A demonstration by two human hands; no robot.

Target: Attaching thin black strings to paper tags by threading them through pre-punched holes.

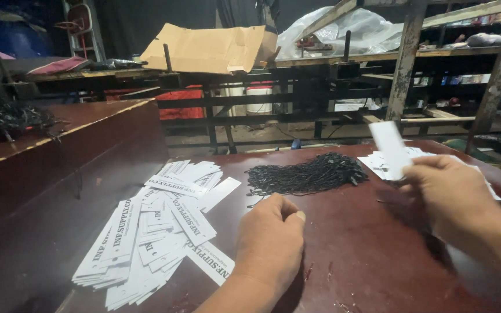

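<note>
On a dark reddish-brown table (343, 255), the right hand (447, 191) pinches one white paper tag (389, 148) upright between its fingertips, just above a small stack of white tags (378, 163). The left hand (271, 240) rests loosely closed, thumb to forefinger; whether it holds anything cannot be told. Ahead of it lies a bundle of black strings (308, 174); to its left, a spread heap of printed tags (152, 232). Beyond stand rusty metal racks (404, 64) bearing flattened cardboard (210, 49).
</note>
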